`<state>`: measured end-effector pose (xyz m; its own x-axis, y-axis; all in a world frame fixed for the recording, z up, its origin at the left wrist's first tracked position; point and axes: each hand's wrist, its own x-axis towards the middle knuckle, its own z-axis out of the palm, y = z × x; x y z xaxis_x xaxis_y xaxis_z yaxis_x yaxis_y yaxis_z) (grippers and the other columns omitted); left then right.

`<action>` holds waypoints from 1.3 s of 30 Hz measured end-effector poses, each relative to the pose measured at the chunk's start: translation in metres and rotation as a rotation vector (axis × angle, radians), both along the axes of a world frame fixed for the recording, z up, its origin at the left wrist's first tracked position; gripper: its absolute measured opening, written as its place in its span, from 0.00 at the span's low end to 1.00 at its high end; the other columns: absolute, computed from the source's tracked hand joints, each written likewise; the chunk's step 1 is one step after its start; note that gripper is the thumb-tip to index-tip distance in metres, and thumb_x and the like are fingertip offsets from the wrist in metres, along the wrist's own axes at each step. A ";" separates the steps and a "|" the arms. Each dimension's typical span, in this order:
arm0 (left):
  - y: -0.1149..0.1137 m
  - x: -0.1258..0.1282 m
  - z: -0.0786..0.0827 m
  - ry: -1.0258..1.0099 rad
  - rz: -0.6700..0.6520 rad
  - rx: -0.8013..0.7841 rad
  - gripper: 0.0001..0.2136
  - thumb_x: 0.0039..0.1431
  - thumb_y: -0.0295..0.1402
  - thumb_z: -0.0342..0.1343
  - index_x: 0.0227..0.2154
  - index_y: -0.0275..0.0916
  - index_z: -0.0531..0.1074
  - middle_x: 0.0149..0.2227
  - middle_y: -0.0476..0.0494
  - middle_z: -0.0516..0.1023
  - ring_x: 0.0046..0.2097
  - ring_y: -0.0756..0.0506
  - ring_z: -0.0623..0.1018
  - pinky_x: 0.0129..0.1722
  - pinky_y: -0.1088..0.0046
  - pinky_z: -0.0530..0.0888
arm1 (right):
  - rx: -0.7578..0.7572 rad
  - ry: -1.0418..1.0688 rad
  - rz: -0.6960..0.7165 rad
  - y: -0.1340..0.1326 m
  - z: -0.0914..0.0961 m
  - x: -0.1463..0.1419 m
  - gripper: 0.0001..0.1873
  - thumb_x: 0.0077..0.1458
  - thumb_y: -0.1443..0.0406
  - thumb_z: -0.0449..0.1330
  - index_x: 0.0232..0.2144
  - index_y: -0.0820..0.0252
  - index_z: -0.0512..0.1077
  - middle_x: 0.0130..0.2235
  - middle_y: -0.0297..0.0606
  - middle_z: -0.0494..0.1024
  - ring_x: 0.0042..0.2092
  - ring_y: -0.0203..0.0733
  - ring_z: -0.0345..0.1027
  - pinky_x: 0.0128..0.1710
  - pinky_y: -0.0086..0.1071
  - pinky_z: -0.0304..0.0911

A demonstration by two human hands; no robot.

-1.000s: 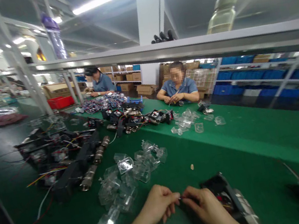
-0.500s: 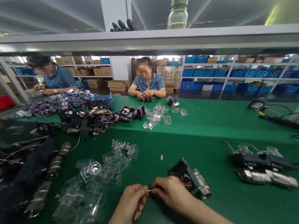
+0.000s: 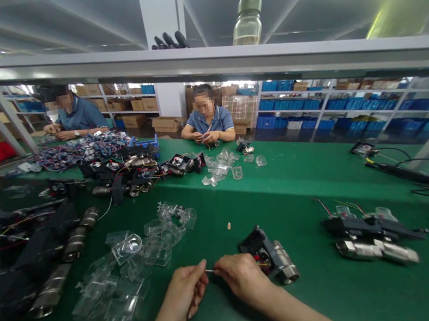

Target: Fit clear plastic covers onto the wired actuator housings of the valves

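factory assembly line | long green bench (image 3: 284, 181) | seated workers (image 3: 208, 123) | parts piles (image 3: 124, 168) | blue storage bins (image 3: 292, 108)

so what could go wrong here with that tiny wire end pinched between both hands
1. The thin wire is held only by the fingertips of the left hand and right hand; it could slip or bend.
2. It seems to lead to the black assembly beside the right hand, so a tug might drag that.
3. Clear plastic covers lie close by the left forearm and could be swept aside.
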<state>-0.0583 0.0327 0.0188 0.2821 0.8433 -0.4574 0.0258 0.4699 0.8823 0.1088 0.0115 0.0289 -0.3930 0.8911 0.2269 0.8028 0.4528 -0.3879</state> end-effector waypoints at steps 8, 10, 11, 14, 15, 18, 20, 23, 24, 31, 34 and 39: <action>-0.002 0.001 0.005 -0.001 0.002 -0.025 0.26 0.36 0.59 0.59 0.17 0.38 0.62 0.10 0.58 0.57 0.11 0.57 0.52 0.11 0.82 0.43 | 0.093 -0.034 0.049 -0.001 -0.002 0.000 0.09 0.60 0.68 0.51 0.31 0.60 0.71 0.28 0.35 0.77 0.30 0.36 0.70 0.30 0.25 0.55; -0.001 0.002 0.004 0.047 -0.006 -0.003 0.27 0.37 0.61 0.56 0.17 0.39 0.62 0.10 0.57 0.58 0.11 0.56 0.53 0.11 0.81 0.44 | 0.112 -0.043 0.060 -0.001 -0.002 0.000 0.09 0.60 0.68 0.51 0.31 0.61 0.70 0.28 0.35 0.76 0.30 0.36 0.70 0.30 0.26 0.55; 0.000 0.002 0.003 0.107 -0.025 0.029 0.27 0.39 0.62 0.53 0.17 0.39 0.62 0.10 0.57 0.59 0.11 0.56 0.54 0.11 0.80 0.46 | 0.122 -0.050 0.061 -0.001 -0.002 0.000 0.09 0.60 0.68 0.51 0.31 0.61 0.69 0.28 0.35 0.76 0.30 0.36 0.70 0.30 0.26 0.54; 0.004 -0.001 0.002 0.342 -0.134 0.160 0.29 0.44 0.64 0.45 0.16 0.39 0.63 0.11 0.54 0.61 0.12 0.53 0.58 0.13 0.77 0.53 | 0.147 -0.074 0.048 -0.001 -0.001 -0.001 0.08 0.60 0.68 0.51 0.31 0.60 0.68 0.28 0.35 0.76 0.29 0.37 0.69 0.29 0.27 0.54; 0.007 -0.003 0.005 0.430 -0.179 0.227 0.29 0.47 0.63 0.43 0.15 0.39 0.64 0.11 0.52 0.62 0.13 0.51 0.61 0.15 0.75 0.57 | 0.149 -0.080 0.041 -0.001 -0.001 -0.001 0.08 0.60 0.68 0.51 0.31 0.60 0.68 0.28 0.35 0.76 0.29 0.37 0.69 0.29 0.27 0.54; 0.021 -0.014 0.019 0.742 -0.218 0.546 0.25 0.56 0.54 0.43 0.21 0.38 0.70 0.20 0.45 0.73 0.24 0.45 0.73 0.27 0.69 0.67 | 0.135 -0.088 0.006 -0.001 -0.001 -0.001 0.08 0.61 0.66 0.50 0.32 0.60 0.68 0.29 0.35 0.77 0.30 0.37 0.70 0.28 0.27 0.54; 0.037 -0.020 0.032 1.001 -0.134 0.810 0.20 0.60 0.47 0.42 0.34 0.37 0.73 0.35 0.40 0.77 0.38 0.40 0.76 0.37 0.65 0.70 | 0.114 -0.089 -0.009 -0.001 -0.002 -0.001 0.09 0.61 0.65 0.49 0.32 0.60 0.68 0.30 0.36 0.77 0.30 0.38 0.70 0.28 0.27 0.54; 0.068 -0.019 0.045 1.292 -0.121 1.062 0.20 0.60 0.41 0.45 0.49 0.33 0.67 0.48 0.34 0.72 0.51 0.37 0.69 0.48 0.62 0.67 | 0.098 -0.088 -0.012 -0.002 -0.002 -0.001 0.10 0.62 0.65 0.48 0.33 0.60 0.68 0.31 0.36 0.77 0.31 0.38 0.71 0.28 0.27 0.54; 0.078 -0.016 0.046 1.353 -0.166 1.098 0.21 0.59 0.40 0.48 0.51 0.32 0.66 0.51 0.33 0.71 0.53 0.36 0.67 0.50 0.61 0.65 | 0.099 -0.092 -0.012 -0.002 -0.001 -0.001 0.10 0.62 0.65 0.48 0.33 0.60 0.68 0.31 0.36 0.77 0.31 0.38 0.71 0.28 0.27 0.55; 0.117 0.006 0.025 1.399 -0.311 1.107 0.27 0.47 0.29 0.57 0.53 0.26 0.65 0.50 0.27 0.70 0.53 0.31 0.65 0.50 0.55 0.64 | 0.118 -0.179 -0.019 -0.004 0.006 -0.002 0.09 0.61 0.65 0.50 0.32 0.60 0.68 0.30 0.35 0.77 0.30 0.38 0.71 0.27 0.28 0.54; 0.125 0.007 0.022 1.345 -0.373 1.121 0.27 0.45 0.23 0.54 0.53 0.32 0.66 0.48 0.31 0.72 0.52 0.33 0.67 0.50 0.56 0.64 | 0.127 -0.193 -0.020 -0.004 0.007 -0.001 0.09 0.61 0.64 0.50 0.32 0.60 0.68 0.30 0.35 0.77 0.30 0.38 0.71 0.26 0.28 0.54; 0.123 0.001 0.025 1.196 -0.405 1.105 0.28 0.43 0.22 0.53 0.52 0.35 0.67 0.46 0.36 0.72 0.49 0.39 0.71 0.51 0.63 0.65 | 0.109 -0.178 -0.019 -0.004 0.008 -0.001 0.09 0.61 0.64 0.49 0.33 0.60 0.68 0.31 0.36 0.78 0.31 0.38 0.71 0.27 0.28 0.56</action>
<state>-0.0573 0.1554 0.0436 0.5021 0.8496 0.1612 0.8367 -0.5244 0.1576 0.1076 0.0078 0.0367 -0.4185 0.8730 0.2506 0.8633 0.4680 -0.1889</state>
